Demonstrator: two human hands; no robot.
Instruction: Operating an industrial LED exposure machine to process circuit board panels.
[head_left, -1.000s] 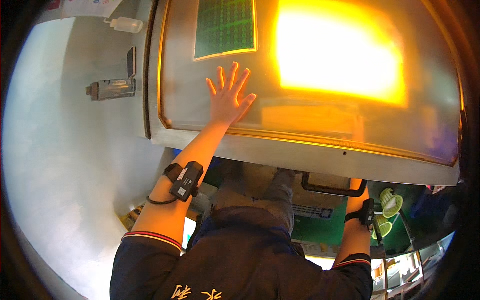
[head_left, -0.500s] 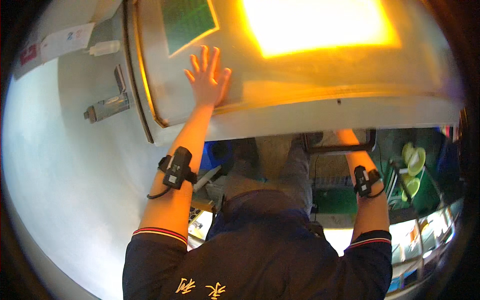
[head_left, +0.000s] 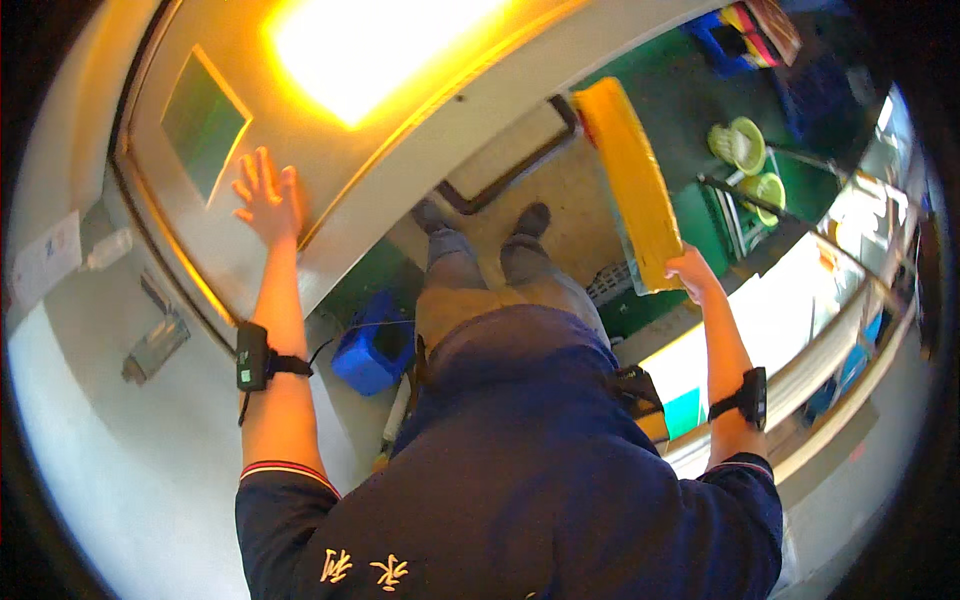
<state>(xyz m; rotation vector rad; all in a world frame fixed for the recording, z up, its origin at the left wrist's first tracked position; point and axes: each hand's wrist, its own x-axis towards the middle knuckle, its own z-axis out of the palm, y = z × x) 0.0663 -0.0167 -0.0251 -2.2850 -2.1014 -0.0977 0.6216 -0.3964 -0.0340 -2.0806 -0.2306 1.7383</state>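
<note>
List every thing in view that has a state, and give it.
Left hand: open, fingers spread, apparently resting on the worktop
Right hand: closed on the yellow slab's near end
Yellow slab: held
Green panel: on the worktop
Bright patch: glowing
Black devices: strapped to both forearms

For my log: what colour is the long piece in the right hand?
The long piece is orange-yellow, seen best in the head view.
</note>
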